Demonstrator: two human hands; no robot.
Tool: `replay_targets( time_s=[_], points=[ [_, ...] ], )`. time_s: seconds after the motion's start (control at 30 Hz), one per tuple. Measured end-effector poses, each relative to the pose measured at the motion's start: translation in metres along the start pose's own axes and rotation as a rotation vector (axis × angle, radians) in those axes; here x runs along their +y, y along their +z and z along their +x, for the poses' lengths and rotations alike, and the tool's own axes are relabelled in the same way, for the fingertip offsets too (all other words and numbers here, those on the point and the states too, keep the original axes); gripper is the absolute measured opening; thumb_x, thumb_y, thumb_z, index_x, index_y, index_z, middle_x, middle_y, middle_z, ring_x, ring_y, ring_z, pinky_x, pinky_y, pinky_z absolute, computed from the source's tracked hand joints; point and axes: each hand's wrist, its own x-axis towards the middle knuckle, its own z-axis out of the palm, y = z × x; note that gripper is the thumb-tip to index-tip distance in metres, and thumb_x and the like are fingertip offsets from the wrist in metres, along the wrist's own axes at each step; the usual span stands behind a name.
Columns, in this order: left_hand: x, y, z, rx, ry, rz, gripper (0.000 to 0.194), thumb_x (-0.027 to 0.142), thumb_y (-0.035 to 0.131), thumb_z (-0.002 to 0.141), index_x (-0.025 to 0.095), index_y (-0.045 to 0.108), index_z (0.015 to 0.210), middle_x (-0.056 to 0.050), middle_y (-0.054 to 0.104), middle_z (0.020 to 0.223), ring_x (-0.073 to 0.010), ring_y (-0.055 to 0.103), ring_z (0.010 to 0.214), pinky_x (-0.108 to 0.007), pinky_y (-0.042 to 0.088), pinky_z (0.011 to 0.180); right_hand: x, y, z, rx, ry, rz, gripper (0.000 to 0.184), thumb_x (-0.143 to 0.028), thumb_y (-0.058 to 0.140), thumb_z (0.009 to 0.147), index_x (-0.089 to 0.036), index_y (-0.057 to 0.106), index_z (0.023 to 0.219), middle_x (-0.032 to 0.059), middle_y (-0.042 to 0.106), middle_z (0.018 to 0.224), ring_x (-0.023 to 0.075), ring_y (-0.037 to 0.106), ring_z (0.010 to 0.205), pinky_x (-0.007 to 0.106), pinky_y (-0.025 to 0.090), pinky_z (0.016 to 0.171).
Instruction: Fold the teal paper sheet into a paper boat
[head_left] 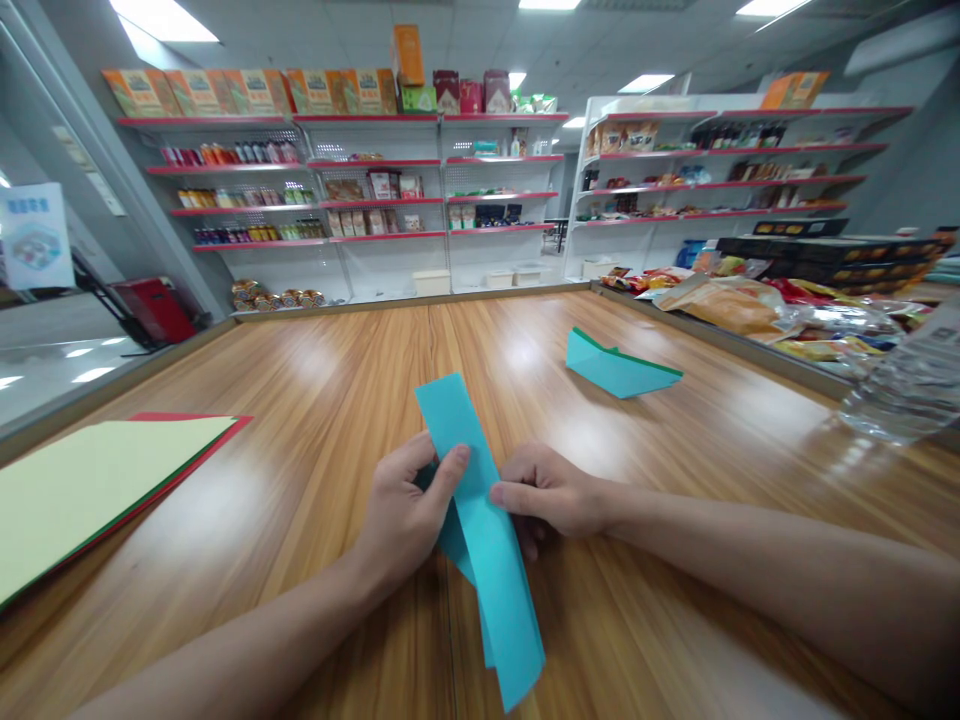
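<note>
A folded blue sheet of paper (484, 540) is held up over the wooden table between both hands. It shows as a long slanted strip, with another folded layer jutting out behind it at the lower left. My left hand (412, 490) pinches it from the left, thumb on the front face and fingers behind. On the right edge, my right hand (551, 490) grips it between thumb and curled fingers. Beyond the hands, a folded blue paper boat (619, 368) with a green upper edge rests on the table.
At the left lies a stack of coloured paper (112, 470), pale yellow on top with green and red below. A clear plastic bottle (907, 390) stands at the right edge, near packaged snacks (735, 305). Stocked shelves (367, 160) stand behind the wooden table (322, 360).
</note>
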Motion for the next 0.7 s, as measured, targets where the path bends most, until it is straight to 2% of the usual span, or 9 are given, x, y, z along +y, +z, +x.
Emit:
replay_targets(
  time_s=[0.07, 0.13, 0.3, 0.43, 0.6, 0.7],
  points=[
    [-0.0007, -0.0007, 0.0023, -0.101, -0.062, -0.063, 0.028, 0.036, 0.055, 0.085, 0.015, 0.058, 0.066, 0.0, 0.052, 0.062, -0.0107, 0.047, 0.056, -0.021, 0.038, 0.049, 0.0025, -0.0013, 0.0, 0.02, 0.008, 0.011, 0.052, -0.052, 0.046, 0.087, -0.012, 0.052, 0.054, -0.0007, 0.051, 0.038, 0.0059, 0.042, 0.029, 0.014, 0.029, 0.029],
    [-0.0016, -0.0014, 0.0031, -0.135, -0.107, -0.083, 0.03, 0.037, 0.057, 0.083, 0.014, 0.06, 0.064, 0.0, 0.053, 0.061, -0.0107, 0.047, 0.055, -0.021, 0.038, 0.049, 0.0054, -0.0025, 0.0001, 0.027, 0.003, 0.021, 0.052, -0.053, 0.046, 0.087, -0.012, 0.052, 0.055, -0.0008, 0.051, 0.039, 0.0062, 0.042, 0.03, 0.015, 0.029, 0.029],
    [-0.0046, -0.0023, -0.0002, -0.001, -0.054, -0.029, 0.029, 0.035, 0.058, 0.084, 0.014, 0.062, 0.064, 0.0, 0.054, 0.061, -0.0106, 0.048, 0.056, -0.021, 0.038, 0.05, 0.0071, -0.0025, 0.0019, 0.013, -0.042, 0.044, 0.05, -0.051, 0.045, 0.088, -0.013, 0.051, 0.057, -0.0013, 0.051, 0.045, 0.0067, 0.044, 0.036, 0.017, 0.034, 0.034],
    [-0.0043, -0.0023, -0.0027, 0.04, 0.006, -0.001, 0.026, 0.033, 0.057, 0.085, 0.015, 0.063, 0.067, 0.0, 0.056, 0.063, -0.0106, 0.05, 0.057, -0.022, 0.039, 0.052, 0.0015, -0.0012, 0.0019, 0.018, -0.038, -0.025, 0.05, -0.048, 0.042, 0.09, -0.013, 0.05, 0.056, -0.0016, 0.049, 0.044, 0.0066, 0.043, 0.036, 0.017, 0.03, 0.033],
    [-0.0019, -0.0013, -0.0018, 0.075, 0.028, 0.011, 0.025, 0.033, 0.057, 0.085, 0.015, 0.063, 0.068, 0.001, 0.055, 0.062, -0.0105, 0.048, 0.056, -0.022, 0.038, 0.05, -0.0016, -0.0026, 0.0004, 0.07, -0.132, -0.125, 0.049, -0.043, 0.046, 0.089, -0.016, 0.038, 0.05, -0.0056, 0.037, 0.044, 0.0043, 0.033, 0.039, 0.017, 0.024, 0.035],
    [-0.0005, -0.0008, -0.0018, 0.105, 0.026, 0.004, 0.025, 0.032, 0.056, 0.085, 0.015, 0.062, 0.068, 0.001, 0.053, 0.062, -0.0102, 0.047, 0.055, -0.021, 0.038, 0.049, -0.002, -0.0033, -0.0005, 0.045, -0.141, -0.146, 0.048, -0.041, 0.045, 0.091, -0.015, 0.04, 0.051, -0.0047, 0.04, 0.044, 0.0047, 0.035, 0.039, 0.017, 0.023, 0.035]
  ],
)
